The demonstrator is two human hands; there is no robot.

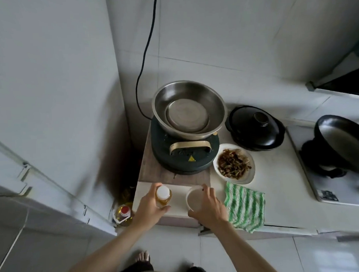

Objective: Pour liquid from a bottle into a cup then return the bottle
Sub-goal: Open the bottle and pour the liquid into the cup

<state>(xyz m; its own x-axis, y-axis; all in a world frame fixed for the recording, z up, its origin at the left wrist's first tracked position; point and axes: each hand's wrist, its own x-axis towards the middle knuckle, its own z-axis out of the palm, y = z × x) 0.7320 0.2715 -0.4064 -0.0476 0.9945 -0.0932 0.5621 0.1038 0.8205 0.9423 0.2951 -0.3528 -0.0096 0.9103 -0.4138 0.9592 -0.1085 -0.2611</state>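
At the near edge of the surface (pixel 178 207), close to its left corner, a small bottle (pixel 163 197) of amber liquid stands upright with its white cap on, the left hand (pixel 148 207) wrapped round its body, fingers closed on it from both sides. At three o'clock from it sits a pale translucent cup (pixel 194 199), steadied by the right hand (pixel 209 206), whose fingers curl round its rim and wall. The bottle looks light and stiff, though an oily skin could make it slippery, so a grip round the mid-body seems safest; the cup looks thin and easily tipped, best held low. The cap must come off before pouring. At twelve o'clock stands a steel basin (pixel 188 108) on a dark cooker (pixel 185 154); at two o'clock a plate of cooked food (pixel 234 163); a green-striped cloth (pixel 244 207) lies just right of the cup. On the floor at nine o'clock stands a large oil jug (pixel 123 213).
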